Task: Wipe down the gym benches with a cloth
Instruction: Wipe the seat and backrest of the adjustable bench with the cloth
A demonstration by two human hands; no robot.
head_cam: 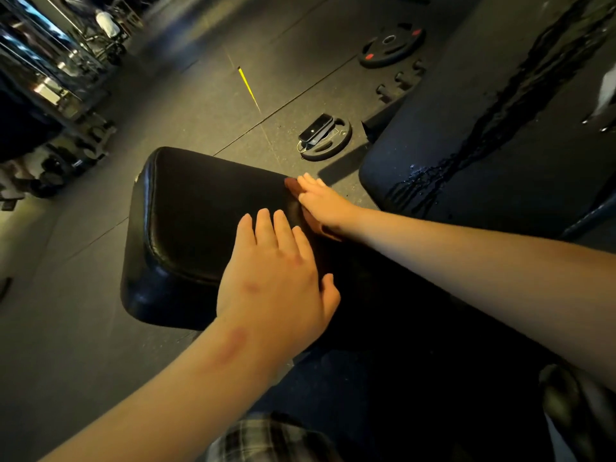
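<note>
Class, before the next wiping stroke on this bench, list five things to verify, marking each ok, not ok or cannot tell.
1. Cloth under the right hand, pressed on the bench pad at its right edge: ok.
2. Left hand flat on the pad, steadying: ok.
3. Pad surface ahead free of objects: ok.
4. Cloth damp enough: cannot tell.
5. Neighbouring bench dry: not ok, wet streaks run along it.
</note>
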